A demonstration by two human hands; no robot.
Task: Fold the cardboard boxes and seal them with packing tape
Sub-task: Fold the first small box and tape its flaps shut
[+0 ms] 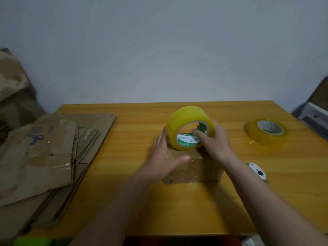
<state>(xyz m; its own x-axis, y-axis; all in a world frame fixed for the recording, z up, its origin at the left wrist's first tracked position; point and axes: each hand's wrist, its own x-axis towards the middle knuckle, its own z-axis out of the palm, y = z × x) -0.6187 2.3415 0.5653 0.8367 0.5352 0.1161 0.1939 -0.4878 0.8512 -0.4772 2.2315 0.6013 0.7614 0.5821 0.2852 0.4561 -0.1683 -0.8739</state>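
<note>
Lying at the far left of the worktop [124,201], well away from either hand, is a stack of flattened cardboard [53,157]. The left hand [165,157] rests flat with fingers [160,139] spread on a small taped box [195,169], gripping nothing. Just right of those fingers, a yellow tape roll [188,121] stands on edge atop the box, held by the right hand [216,141], whose fingers hook into its core. Farther right lie a second roll [267,131] and a small white cutter [258,172].
</note>
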